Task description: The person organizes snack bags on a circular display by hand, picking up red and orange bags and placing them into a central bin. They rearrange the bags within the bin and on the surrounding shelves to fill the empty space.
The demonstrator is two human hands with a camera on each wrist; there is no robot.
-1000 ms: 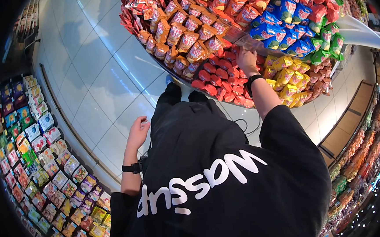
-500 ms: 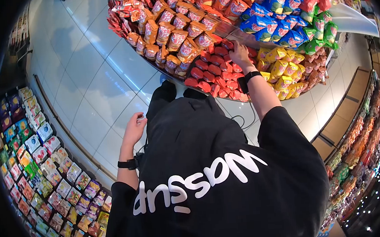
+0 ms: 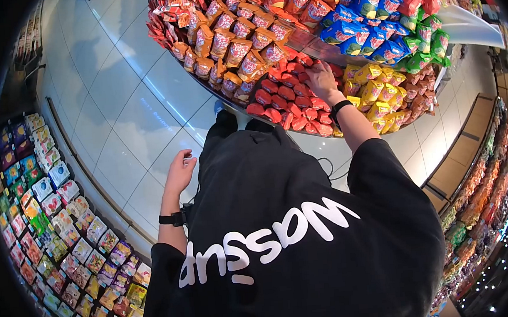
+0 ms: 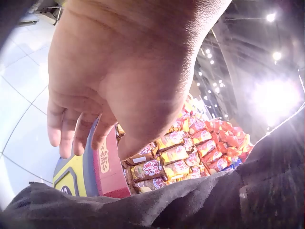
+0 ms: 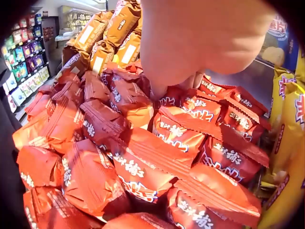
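My right hand [image 3: 324, 84] reaches down into a heap of red snack packets [image 3: 288, 94] on the display stand. In the right wrist view the fingertips dip among the red packets [image 5: 143, 167] at the back of the heap. They are mostly hidden there, so I cannot tell whether they grip one. My left hand [image 3: 180, 170] hangs beside the body with nothing in it, fingers loosely bent. The left wrist view shows its palm side [image 4: 124, 67], the fingers pointing down, with the display stand behind.
Orange packets [image 3: 237, 50] lie left of the red ones, yellow packets [image 3: 373, 91] to the right, and blue packets [image 3: 369, 35] behind a clear divider. Shelves of packaged goods [image 3: 64, 225] line the left side. A black cable [image 3: 328, 165] hangs near the stand's front edge.
The head view has shifted a little. My right hand went slightly farther back over the red packets, then came a little toward me. My left hand stays by my side.
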